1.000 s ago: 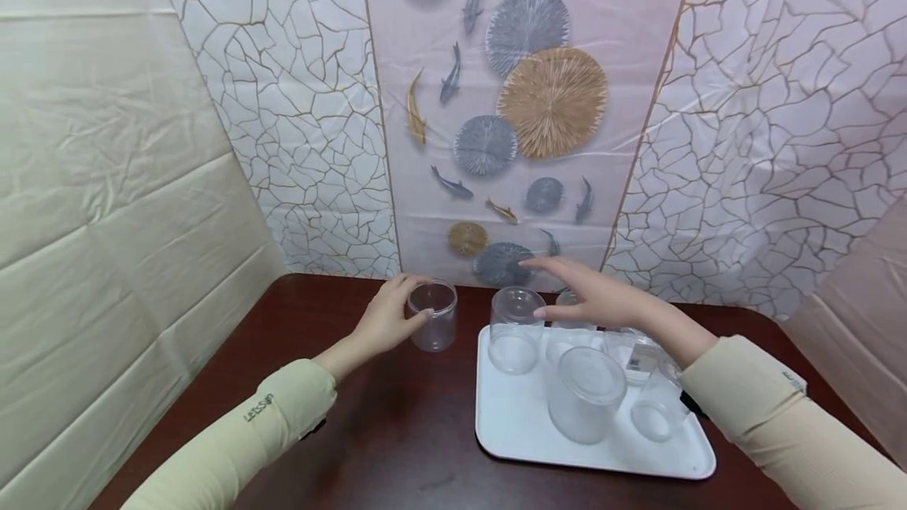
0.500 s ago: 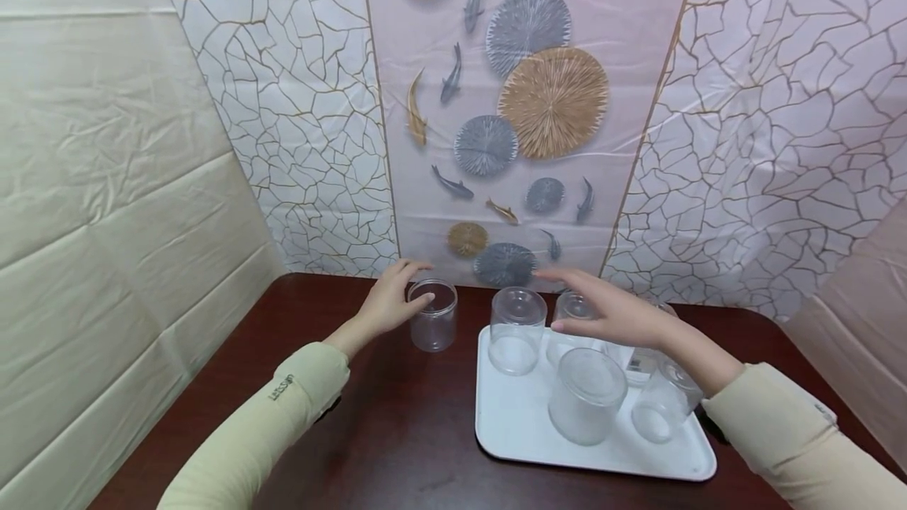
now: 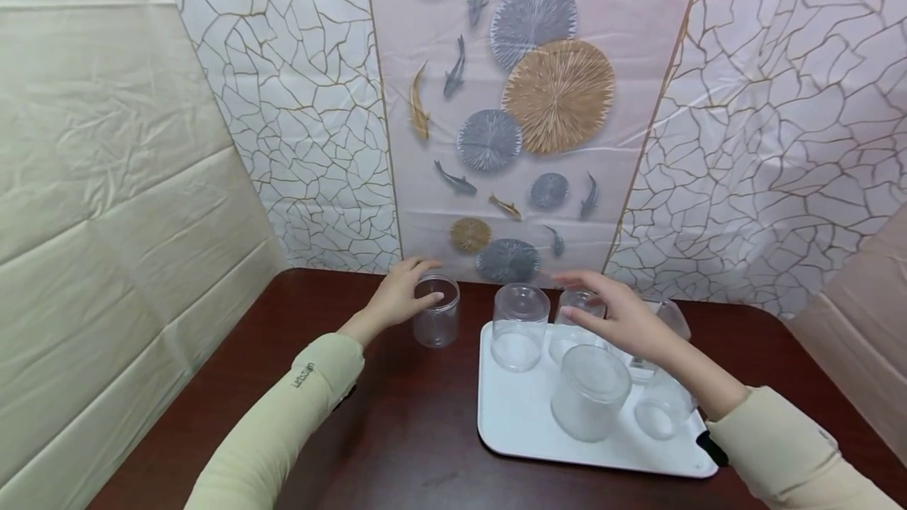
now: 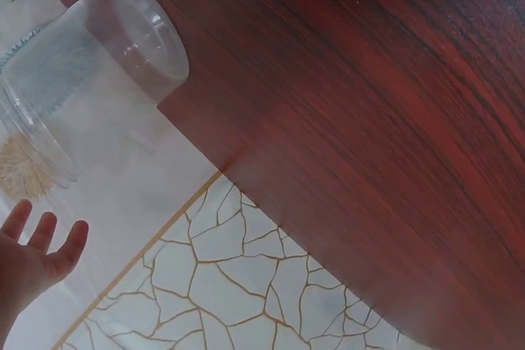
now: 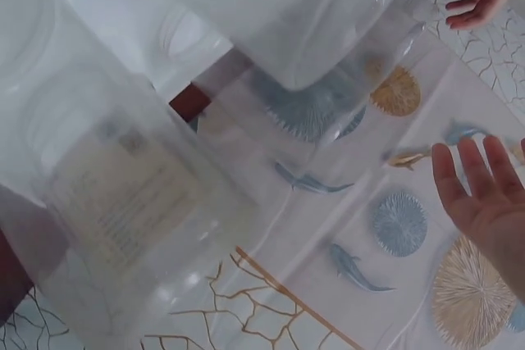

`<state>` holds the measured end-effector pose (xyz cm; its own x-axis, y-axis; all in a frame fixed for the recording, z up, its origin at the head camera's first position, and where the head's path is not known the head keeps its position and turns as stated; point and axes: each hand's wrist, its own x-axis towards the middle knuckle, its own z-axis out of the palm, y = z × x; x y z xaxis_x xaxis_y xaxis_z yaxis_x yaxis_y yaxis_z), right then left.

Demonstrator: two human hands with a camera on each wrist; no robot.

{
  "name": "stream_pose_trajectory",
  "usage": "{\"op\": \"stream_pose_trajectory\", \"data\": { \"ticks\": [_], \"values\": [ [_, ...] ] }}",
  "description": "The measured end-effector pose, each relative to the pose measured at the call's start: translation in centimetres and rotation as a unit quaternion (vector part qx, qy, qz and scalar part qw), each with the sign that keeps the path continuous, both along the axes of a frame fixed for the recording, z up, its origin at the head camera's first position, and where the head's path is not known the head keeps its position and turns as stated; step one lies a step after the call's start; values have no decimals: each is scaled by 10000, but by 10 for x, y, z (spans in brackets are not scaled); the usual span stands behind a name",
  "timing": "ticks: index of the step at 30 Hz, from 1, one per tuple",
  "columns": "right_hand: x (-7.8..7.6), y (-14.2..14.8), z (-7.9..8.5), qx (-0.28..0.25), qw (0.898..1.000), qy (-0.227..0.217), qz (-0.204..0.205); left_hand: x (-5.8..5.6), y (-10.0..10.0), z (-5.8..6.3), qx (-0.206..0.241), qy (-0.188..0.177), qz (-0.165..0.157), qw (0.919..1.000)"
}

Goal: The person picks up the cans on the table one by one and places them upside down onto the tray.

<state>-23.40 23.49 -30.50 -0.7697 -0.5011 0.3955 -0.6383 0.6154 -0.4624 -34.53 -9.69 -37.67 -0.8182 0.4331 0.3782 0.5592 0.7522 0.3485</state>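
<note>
A clear, open-topped plastic jar (image 3: 435,330) stands upright on the dark table, left of the tray. My left hand (image 3: 394,296) hovers at its rim with fingers spread and thumb over the near side. In the left wrist view a gap shows between that hand (image 4: 37,256) and the jar (image 4: 98,47). Over the tray, my right hand (image 3: 627,323) is held with straight fingers and thumb apart, above and partly in front of a clear jar (image 3: 570,341) at the tray's back. Whether it touches that jar I cannot tell.
The white tray (image 3: 506,423) carries several clear jars: a tall one (image 3: 520,317) at its left, a wide cloudy one (image 3: 590,404) in front, another (image 3: 660,409) at right. A labelled jar (image 5: 123,194) shows in the right wrist view. A patterned cloth wall (image 3: 326,140) borders the table.
My right hand has moved right, from beside the tall left jar to the jar behind it. The left hand has shifted slightly at its jar, which has stayed in place.
</note>
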Motion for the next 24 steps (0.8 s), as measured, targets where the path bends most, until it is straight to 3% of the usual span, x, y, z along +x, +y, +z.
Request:
{"op": "stream_pose_trajectory", "data": {
  "ticks": [10,18,24],
  "values": [
    [7,-7,-12,-189,9984,-24,-527,-3,3,2,-566,-878,-4,9945],
    [7,-6,-20,-103,9977,-439,-502,-7,9,2,-829,-1010,-169,9913],
    [6,-8,-20,-62,9973,-432,-587,-8,14,9,-1016,-1245,-197,9868]
  ]
}}
